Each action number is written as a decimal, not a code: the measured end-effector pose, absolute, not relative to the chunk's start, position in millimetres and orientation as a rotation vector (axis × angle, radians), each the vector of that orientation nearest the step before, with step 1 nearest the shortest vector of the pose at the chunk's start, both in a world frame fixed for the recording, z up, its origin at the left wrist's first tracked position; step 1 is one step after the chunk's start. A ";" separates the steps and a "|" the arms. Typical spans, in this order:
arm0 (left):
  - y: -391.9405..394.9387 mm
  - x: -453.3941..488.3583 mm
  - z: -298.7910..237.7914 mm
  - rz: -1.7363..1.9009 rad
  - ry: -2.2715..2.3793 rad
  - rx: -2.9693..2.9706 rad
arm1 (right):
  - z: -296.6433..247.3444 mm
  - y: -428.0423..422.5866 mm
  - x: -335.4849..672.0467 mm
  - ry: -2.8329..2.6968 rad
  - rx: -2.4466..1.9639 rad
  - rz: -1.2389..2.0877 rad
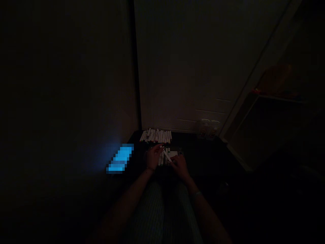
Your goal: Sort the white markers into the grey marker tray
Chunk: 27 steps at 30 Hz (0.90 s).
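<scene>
The scene is very dark. My left hand [153,156] and my right hand [180,166] meet over a small cluster of white stick-like pens [162,158] on a dark surface. Between them a single white pen [167,156] lies slanted; my right hand's fingers are closed on its lower end and my left hand's fingertips pinch its upper end. Behind the hands a row of several more white pens [156,136] lies side by side near the wall.
A glowing blue screen [120,158] lies left of my left hand. Two pale containers [208,128] stand at the foot of the white wall panel. A dark cabinet [274,118] with something orange on top stands at the right.
</scene>
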<state>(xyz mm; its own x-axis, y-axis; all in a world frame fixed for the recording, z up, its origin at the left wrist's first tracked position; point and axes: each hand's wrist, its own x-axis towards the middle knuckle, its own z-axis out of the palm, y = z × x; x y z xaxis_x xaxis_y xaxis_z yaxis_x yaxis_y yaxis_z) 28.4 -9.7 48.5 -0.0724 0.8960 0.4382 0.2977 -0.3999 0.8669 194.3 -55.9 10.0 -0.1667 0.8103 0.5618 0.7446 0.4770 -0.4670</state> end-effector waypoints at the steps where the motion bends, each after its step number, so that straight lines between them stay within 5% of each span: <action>1: -8.0 32.7 49.0 1.503 1.233 1.629 | 10.2 -55.5 194.1 -1.947 -1.282 0.114; 11: -26.1 57.3 19.1 1.196 0.833 1.567 | 3.1 -49.7 195.1 -1.925 -1.267 0.130; 27: -15.6 42.9 19.5 1.157 0.872 1.568 | 6.7 -55.9 191.5 -2.052 -1.241 0.145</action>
<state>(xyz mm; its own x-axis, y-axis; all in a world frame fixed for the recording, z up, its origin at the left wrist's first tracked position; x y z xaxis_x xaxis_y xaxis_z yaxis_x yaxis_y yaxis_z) 42.9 -15.6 19.5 0.2931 0.9185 0.2655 0.0027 -0.2785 0.9604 191.5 -55.9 6.7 -0.2749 0.8081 0.5210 0.7266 0.5295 -0.4379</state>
